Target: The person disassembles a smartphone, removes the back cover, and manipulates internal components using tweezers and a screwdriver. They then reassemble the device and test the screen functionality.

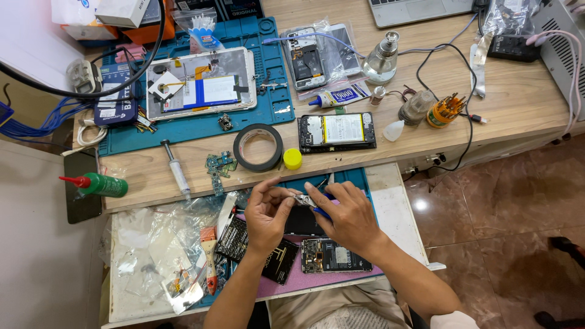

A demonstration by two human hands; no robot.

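My left hand (266, 210) pinches a tiny part between thumb and fingertips; the part is too small to identify. My right hand (347, 213) grips small blue-handled pliers (312, 204), whose metal jaws meet my left fingertips. Both hands hover over a pulled-out drawer (396, 207) with a blue mat. Below my right hand lies an opened phone (334, 256) with its board exposed. A black patterned back cover (277, 261) rests under my left wrist.
On the desk above lie a black tape roll (258, 147), a yellow cap (292, 158), another opened phone (337, 131), a syringe (177, 170), a small circuit board (220, 165), an opened tablet (201, 83), a glass bottle (382, 60) and a screwdriver holder (443, 110). Clear bags (158, 244) and a brush (209, 256) fill the drawer's left.
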